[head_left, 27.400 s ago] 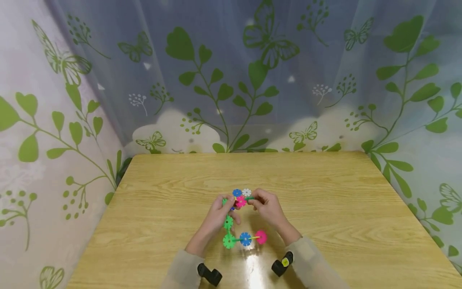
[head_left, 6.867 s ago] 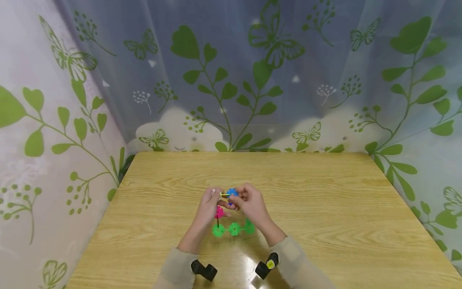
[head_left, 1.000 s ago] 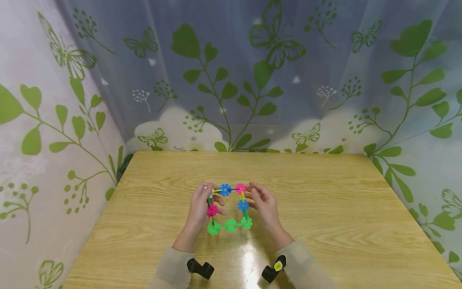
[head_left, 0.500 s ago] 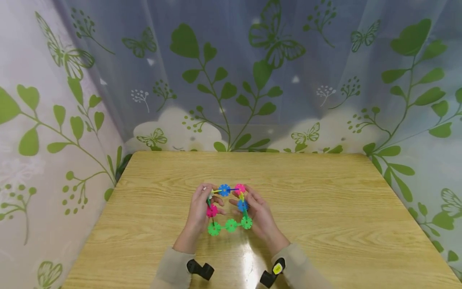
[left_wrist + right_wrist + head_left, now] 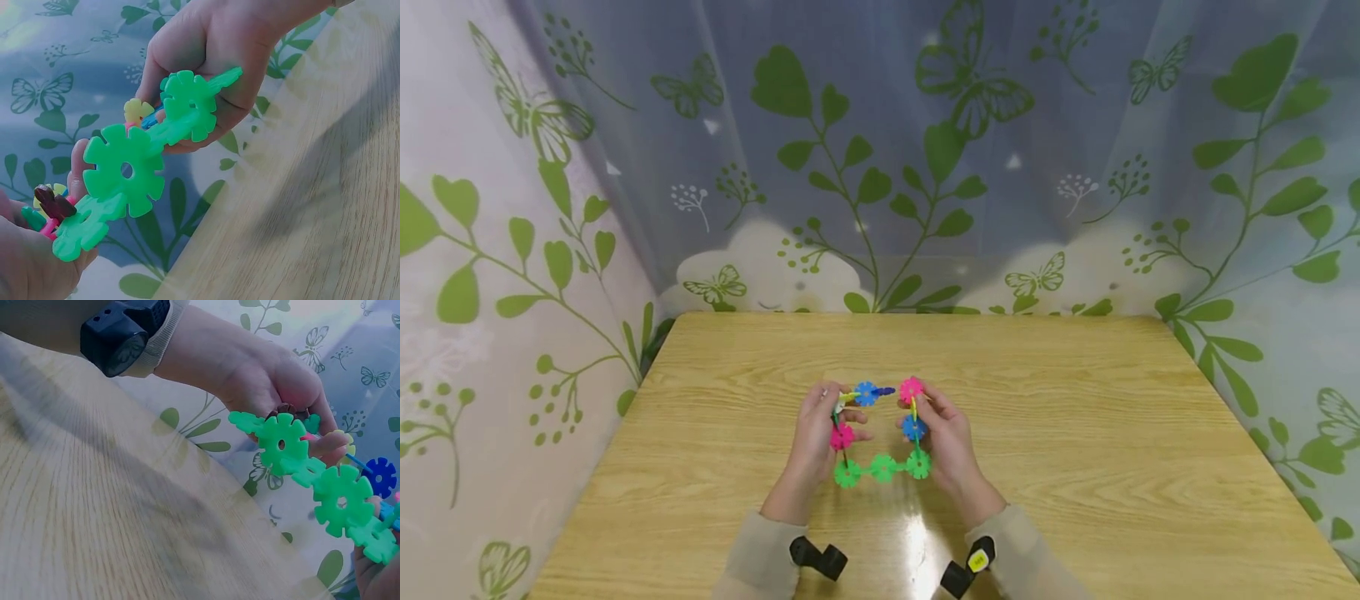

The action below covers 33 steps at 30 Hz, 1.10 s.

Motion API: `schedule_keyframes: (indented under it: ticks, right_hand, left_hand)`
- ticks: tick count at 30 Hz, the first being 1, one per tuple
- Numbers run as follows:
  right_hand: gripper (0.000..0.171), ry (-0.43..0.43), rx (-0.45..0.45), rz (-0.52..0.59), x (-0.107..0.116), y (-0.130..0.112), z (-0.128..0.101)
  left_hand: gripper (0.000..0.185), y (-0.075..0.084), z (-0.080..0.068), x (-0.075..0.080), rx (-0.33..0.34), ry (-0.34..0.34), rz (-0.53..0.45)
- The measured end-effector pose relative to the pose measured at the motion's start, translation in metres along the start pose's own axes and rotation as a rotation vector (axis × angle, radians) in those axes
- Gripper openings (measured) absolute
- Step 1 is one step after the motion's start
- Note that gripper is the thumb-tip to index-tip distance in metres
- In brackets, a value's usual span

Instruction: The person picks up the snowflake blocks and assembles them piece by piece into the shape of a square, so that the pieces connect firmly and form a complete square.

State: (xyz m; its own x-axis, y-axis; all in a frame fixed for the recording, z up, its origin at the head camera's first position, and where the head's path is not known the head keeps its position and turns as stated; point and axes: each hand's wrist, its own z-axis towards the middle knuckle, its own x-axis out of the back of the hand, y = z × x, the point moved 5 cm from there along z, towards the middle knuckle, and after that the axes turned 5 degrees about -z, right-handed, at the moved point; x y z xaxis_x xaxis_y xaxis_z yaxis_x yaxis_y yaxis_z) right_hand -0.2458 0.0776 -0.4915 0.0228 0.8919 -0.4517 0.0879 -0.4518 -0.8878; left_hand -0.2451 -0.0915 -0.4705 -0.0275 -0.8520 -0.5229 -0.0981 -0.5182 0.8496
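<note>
We see a frame of snowflake-shaped plastic discs (image 5: 880,433) held just above the wooden worktop (image 5: 1075,467), between the two hands and toward the near middle of the board. Our left hand (image 5: 811,437) sits at the frame's 9 o'clock side, with fingers curled round that edge, grasping it by the pink disc (image 5: 842,436) and the pale corner piece above it. Our right hand (image 5: 949,442) sits at the 3 o'clock side, its fingers pinching the column that carries the second pink disc (image 5: 912,388) at the top and the blue disc (image 5: 913,428) below it.

Along the 6 o'clock edge runs a row of three green discs (image 5: 883,467), joined edge to edge and spanning from one hand to the other. In the left wrist view the same green row (image 5: 125,169) stretches from the left palm up to the right hand's fingers (image 5: 206,56); in the right wrist view it (image 5: 312,475) runs between the left hand (image 5: 269,381) and the lower right corner.

At the 12 o'clock edge another blue disc (image 5: 867,393) sits on the left hand's side, with a short dark piece pointing toward the top pink disc. A small gap shows between them, so the frame is open at about 1 o'clock.

A leaf-and-butterfly curtain (image 5: 880,150) hangs behind the worktop.
</note>
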Motion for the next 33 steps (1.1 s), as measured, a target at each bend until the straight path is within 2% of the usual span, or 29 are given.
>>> schedule_keyframes:
  ticks: [5,10,18,23,28,33]
  right_hand:
    - [0.039,0.019,-0.021,-0.085,-0.0012,-0.0034,-0.0002]
    - [0.038,0.023,-0.021,-0.113,-0.0031,-0.0049,-0.0010]
    - [0.039,0.059,-0.022,-0.151,-0.0010,-0.0047,-0.0021]
    - [0.040,0.029,-0.021,-0.135,-0.0001,-0.0048,-0.0019]
    - [0.038,-0.010,-0.017,-0.105,-0.0012,-0.0044,-0.0014]
    - [0.039,-0.029,-0.036,-0.105,-0.0014,-0.0012,-0.0019]
  left_hand:
    - [0.024,-0.0016,-0.0002,-0.0020,0.030,0.012,-0.016]
    - [0.023,-0.0039,0.0007,-0.0037,0.038,0.014,0.009]
    - [0.022,-0.0082,0.0005,-0.0080,0.039,-0.061,0.097]
    - [0.028,-0.0096,-0.0007,-0.0080,0.053,-0.084,0.103]
    - [0.030,-0.0090,-0.0013,-0.0080,0.061,-0.073,0.101]
    - [0.030,-0.0045,-0.0005,-0.0093,0.037,-0.074,0.152]
